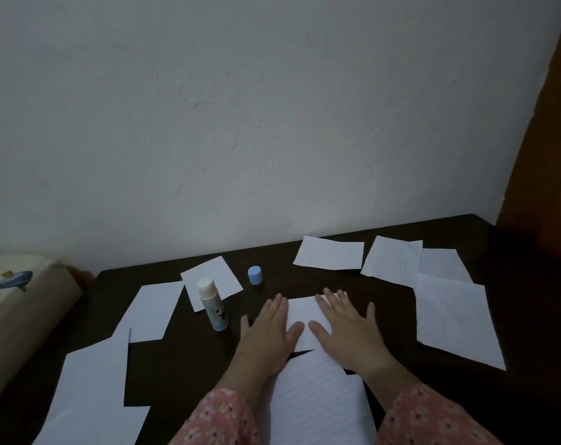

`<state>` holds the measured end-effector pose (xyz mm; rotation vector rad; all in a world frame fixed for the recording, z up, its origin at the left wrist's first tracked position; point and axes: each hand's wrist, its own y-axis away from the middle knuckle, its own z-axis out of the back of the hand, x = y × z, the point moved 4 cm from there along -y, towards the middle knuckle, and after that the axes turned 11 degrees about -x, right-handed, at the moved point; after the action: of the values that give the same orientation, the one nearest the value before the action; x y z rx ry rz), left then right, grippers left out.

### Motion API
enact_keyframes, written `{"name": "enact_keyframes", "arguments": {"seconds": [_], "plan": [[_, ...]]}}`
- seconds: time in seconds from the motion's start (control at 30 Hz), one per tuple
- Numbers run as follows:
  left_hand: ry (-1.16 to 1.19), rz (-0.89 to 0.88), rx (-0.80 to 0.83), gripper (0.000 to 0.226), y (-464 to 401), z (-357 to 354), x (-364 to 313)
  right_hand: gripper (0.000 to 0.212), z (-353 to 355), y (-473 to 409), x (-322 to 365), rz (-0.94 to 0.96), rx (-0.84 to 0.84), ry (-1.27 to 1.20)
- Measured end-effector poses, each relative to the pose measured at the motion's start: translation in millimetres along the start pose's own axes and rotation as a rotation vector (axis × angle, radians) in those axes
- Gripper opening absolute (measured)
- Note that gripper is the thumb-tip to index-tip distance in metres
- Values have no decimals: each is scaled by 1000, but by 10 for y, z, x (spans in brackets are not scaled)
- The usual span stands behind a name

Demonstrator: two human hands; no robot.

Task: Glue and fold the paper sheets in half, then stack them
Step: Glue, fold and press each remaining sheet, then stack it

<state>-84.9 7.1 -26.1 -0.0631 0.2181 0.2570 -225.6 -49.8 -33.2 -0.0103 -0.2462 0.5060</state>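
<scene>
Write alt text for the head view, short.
Both hands, left hand and right hand, press flat on a folded lined sheet on a dark table. An uncapped glue stick stands to the left, its blue cap behind; loose paper sheets lie around.

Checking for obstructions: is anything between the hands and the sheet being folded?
Nothing visible. Left hand and right hand both press flat on the sheet. Glue stick and cap stand apart to its left.
</scene>
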Motion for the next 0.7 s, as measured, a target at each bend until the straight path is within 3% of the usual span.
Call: {"name": "enact_keyframes", "arguments": {"seconds": [0.17, 0.37, 0.57, 0.7], "plan": [[-19, 41, -4, 66, 32, -3, -8, 79, -2, 41, -90, -78, -4, 27], [-70, 25, 28, 71, 43, 6, 0, 78, 22, 63, -109, -47, 15, 49], [-86, -43, 156, 94, 39, 68, 58, 81, 87, 158, -225, -19, 27, 34], [-13, -95, 188, 86, 68, 145, 143, 80, 96, 158, -255, -12, 54, 3]]}}
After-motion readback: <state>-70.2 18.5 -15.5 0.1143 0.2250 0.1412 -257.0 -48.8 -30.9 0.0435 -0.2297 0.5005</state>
